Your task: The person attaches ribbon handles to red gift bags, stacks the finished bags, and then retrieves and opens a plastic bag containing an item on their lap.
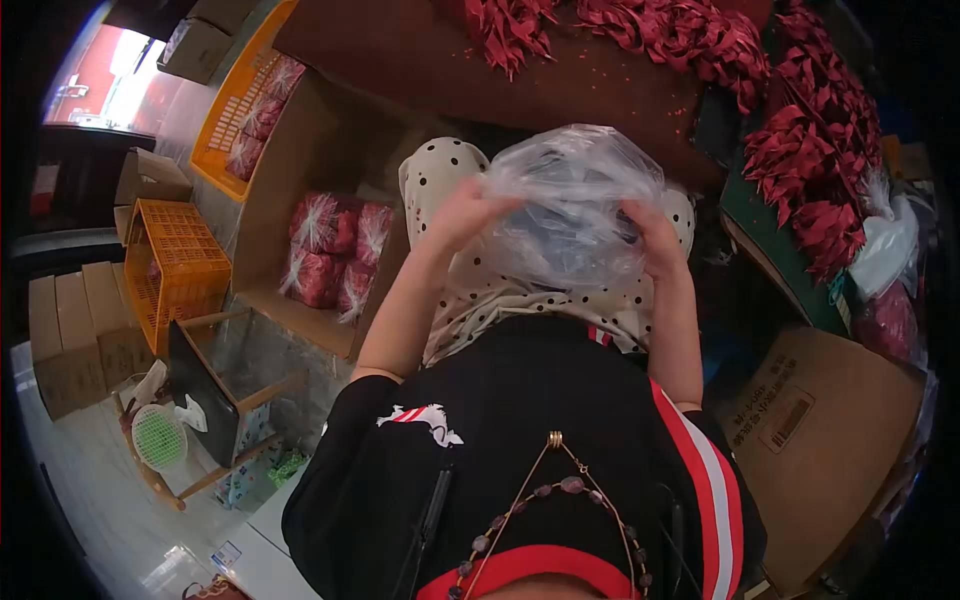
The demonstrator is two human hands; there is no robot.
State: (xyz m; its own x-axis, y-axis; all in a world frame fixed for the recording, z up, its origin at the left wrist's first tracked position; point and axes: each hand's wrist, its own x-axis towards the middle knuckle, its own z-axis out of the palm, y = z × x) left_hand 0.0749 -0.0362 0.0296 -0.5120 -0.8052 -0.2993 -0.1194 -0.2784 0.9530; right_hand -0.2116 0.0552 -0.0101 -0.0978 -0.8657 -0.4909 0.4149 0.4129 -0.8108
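A clear plastic bag [575, 190], crumpled and puffed out, is held over my lap, above the polka-dot trousers [440, 165]. My left hand [472, 212] grips its left side, slightly blurred, with the fingertips partly lost in the film. On the opposite side my right hand [652, 235] has its thumb and fingers closed on the plastic. No contents can be made out inside the bag. To the left of my knees stands an open cardboard box [345, 110] holding several clear bags of red pieces [325, 225].
Bunches of red leaf-like pieces [815, 130] lie on the brown surface [400, 45] ahead and to the right. Orange crates [180, 255] and cartons [75, 320] stand at left, near a wooden-framed stool [215, 400]. A large cardboard carton [820, 420] sits at right.
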